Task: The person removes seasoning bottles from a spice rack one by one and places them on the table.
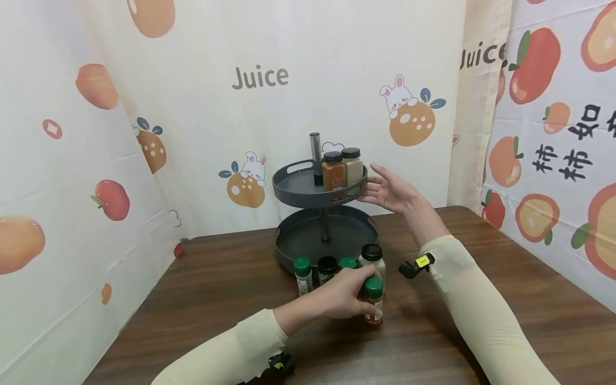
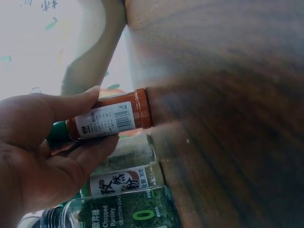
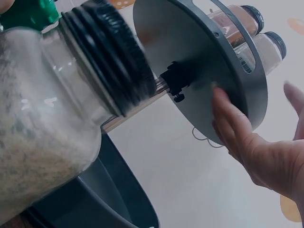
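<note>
My left hand [image 1: 343, 295] pinches a small spice bottle [image 2: 111, 116] of red-orange powder with a green cap, thumb on one side and fingers on the other. The bottle is upright, its base at or close to the tabletop. My right hand [image 1: 389, 191] has its fingers extended at the right rim of the upper tray [image 1: 299, 184] of a dark grey two-tier rack; whether they touch it is unclear. On that tray stand a black-lidded jar of orange-brown powder [image 1: 334, 174] and a black-lidded jar of beige powder [image 1: 353, 167].
Before the lower tray [image 1: 298, 238] stand a green-capped bottle [image 1: 303, 275], a black-lidded parsley jar [image 2: 133, 211], a green-capped bottle with a cumin-coloured label [image 2: 121, 181] and a larger black-lidded jar [image 3: 45, 123]. All are on the brown wooden table [image 1: 216, 272]. Printed curtains [image 1: 202, 117] surround it.
</note>
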The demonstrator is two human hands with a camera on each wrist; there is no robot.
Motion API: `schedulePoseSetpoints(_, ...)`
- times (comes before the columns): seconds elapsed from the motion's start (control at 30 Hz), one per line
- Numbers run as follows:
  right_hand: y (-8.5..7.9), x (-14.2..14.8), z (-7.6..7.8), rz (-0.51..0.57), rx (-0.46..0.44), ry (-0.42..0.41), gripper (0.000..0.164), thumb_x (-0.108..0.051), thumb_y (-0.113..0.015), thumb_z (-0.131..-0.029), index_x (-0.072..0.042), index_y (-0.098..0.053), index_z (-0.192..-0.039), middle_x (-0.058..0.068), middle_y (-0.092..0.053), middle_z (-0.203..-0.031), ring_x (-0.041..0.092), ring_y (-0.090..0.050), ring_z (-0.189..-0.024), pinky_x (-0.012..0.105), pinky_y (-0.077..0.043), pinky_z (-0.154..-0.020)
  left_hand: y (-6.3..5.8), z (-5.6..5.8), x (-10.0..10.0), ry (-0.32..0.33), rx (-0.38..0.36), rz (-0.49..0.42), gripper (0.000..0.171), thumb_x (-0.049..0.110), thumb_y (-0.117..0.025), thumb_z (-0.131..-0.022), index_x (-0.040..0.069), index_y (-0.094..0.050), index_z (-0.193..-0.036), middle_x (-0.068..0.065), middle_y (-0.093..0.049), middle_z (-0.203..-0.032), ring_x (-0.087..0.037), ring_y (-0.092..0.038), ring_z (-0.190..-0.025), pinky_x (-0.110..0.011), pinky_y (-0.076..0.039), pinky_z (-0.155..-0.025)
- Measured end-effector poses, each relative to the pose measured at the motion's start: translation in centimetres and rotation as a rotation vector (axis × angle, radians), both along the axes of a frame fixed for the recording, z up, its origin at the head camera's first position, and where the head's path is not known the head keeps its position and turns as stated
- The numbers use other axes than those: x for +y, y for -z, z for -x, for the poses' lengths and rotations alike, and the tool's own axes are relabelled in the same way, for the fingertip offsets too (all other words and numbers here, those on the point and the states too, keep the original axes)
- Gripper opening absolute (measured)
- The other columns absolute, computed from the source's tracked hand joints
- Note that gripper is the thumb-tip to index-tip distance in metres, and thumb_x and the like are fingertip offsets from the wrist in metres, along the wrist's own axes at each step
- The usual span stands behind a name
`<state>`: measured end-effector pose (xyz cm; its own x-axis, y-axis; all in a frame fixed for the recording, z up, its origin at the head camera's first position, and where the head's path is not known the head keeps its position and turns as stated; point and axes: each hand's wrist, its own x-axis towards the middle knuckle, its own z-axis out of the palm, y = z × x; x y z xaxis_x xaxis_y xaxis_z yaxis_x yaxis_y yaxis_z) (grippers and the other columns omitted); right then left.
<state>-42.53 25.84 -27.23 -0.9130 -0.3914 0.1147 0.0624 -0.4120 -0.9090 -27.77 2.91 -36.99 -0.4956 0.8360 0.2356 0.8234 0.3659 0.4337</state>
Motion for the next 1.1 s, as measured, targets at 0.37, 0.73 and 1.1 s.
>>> schedulePoseSetpoints(0.37,0.29,-0.40,-0.06,0.037,0.000,0.049,0.054,-0.022,-0.063,-0.098,-0.010,-0.041,-0.145,0.017,-0.061,-0.124,0.031,-0.064,-0.109,0.041,-0.060,-0.079,0.00,0.03,-0.08,0.010,-0.008,0.007,0.045,0.030,-0.081,-0.081,0.021,-0.050,-0.114,0.012,-0.061,-0.096,0.002,-0.058,-0.082,-0.015,-0.049,-0.072)
schedulePoseSetpoints(0.73,-0.07,-0.21,-0.76,0.008,-0.029,-0.007,0.053,-0.015,-0.062,-0.098,-0.006,-0.035,-0.143,0.018,-0.068,-0.113,0.032,-0.066,-0.104,0.038,-0.060,-0.078,-0.08,-0.03,0.06,0.003,0.005,0.015,0.046,0.031,-0.081,-0.081,0.022,-0.050,-0.113,0.012,-0.062,-0.095,0.002,-0.057,-0.080,-0.014,-0.049,-0.071)
schedulePoseSetpoints(1.1,0.00,-0.30,-0.67,-0.036,-0.019,-0.023,0.056,-0.021,-0.061,-0.099,-0.006,-0.034,-0.146,0.018,-0.066,-0.117,0.034,-0.064,-0.108,0.041,-0.059,-0.082,-0.06,-0.12,0.02,0.006,-0.009,0.006,0.046,0.029,-0.082,-0.080,0.022,-0.050,-0.113,0.012,-0.061,-0.095,0.000,-0.057,-0.080,-0.014,-0.049,-0.070)
